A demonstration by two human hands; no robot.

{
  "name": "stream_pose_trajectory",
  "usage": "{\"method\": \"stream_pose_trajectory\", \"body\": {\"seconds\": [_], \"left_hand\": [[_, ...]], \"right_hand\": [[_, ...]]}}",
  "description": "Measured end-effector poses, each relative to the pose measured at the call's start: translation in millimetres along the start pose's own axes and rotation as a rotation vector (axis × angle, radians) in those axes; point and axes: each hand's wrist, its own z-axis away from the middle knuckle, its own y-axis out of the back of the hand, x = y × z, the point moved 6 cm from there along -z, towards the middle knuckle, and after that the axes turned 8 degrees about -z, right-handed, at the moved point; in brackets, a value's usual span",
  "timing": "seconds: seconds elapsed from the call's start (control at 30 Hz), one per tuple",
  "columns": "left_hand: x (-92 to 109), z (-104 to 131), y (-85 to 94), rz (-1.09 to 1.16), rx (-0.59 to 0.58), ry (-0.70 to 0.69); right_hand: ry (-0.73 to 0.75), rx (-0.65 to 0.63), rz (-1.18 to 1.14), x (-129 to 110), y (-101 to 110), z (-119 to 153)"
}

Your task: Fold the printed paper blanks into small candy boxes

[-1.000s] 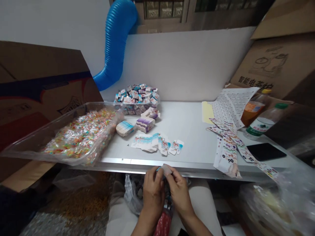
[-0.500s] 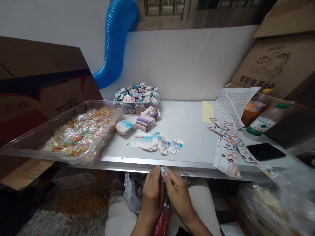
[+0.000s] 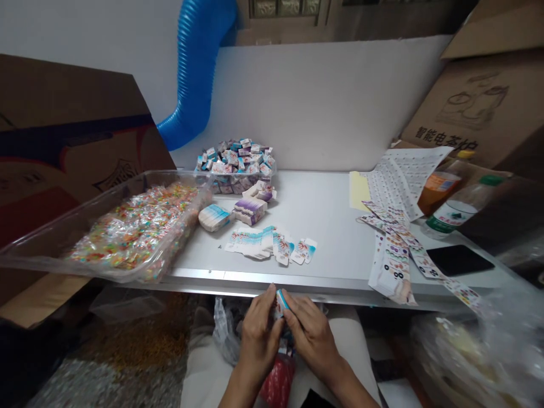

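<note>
Between the fingers of both hands, just below the table's front edge, is a small blue-and-white carton [image 3: 280,302]. My left hand [image 3: 259,326] grips it from the left, and my right hand [image 3: 309,328] from the right; fingers cover part of it. On the table beyond lies a fanned row of flat carton blanks [image 3: 253,241], with a few loose blanks [image 3: 304,250] at its right end. Behind them sit a blue-and-white stack of blanks [image 3: 215,217] and a purple-and-white stack [image 3: 250,211]. Farther back, a clear tub [image 3: 225,184] is heaped with small folded cartons [image 3: 238,158].
A clear tray [image 3: 165,275] of colourful small packets stands at left, beside a cardboard box [image 3: 76,113]. Sticker sheets [image 3: 393,255], a dark phone [image 3: 459,260] and bottles [image 3: 453,212] lie or stand at right. Plastic bags [image 3: 227,334] are around my lap.
My hands have turned slightly and parted a little around the carton, so more of its face shows. The view has shifted slightly; the things on the table stay in place.
</note>
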Motion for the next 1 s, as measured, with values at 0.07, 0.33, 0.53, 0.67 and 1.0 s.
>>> {"method": "stream_pose_trajectory", "body": {"seconds": [0.07, 0.33, 0.53, 0.67, 1.0], "left_hand": [[1, 1, -2.1, 0.013, -0.014, -0.025], [-4, 6, -5.8, 0.053, -0.039, 0.035], [-6, 4, -4.3, 0.079, -0.052, 0.092], [-15, 13, -13.4, 0.058, -0.111, 0.103], [-25, 21, -21.7, -0.279, -0.307, 0.168]], "right_hand": [[0.004, 0.053, 0.048, 0, 1, 4], [-0.149, 0.049, -0.019, 7, -3, 6], [-0.201, 0.002, -0.038, 10, -12, 13], [-0.044, -0.180, 0.129, 6, -14, 11], [-0.237, -0.234, 0.498, 109, 56, -78]]}}
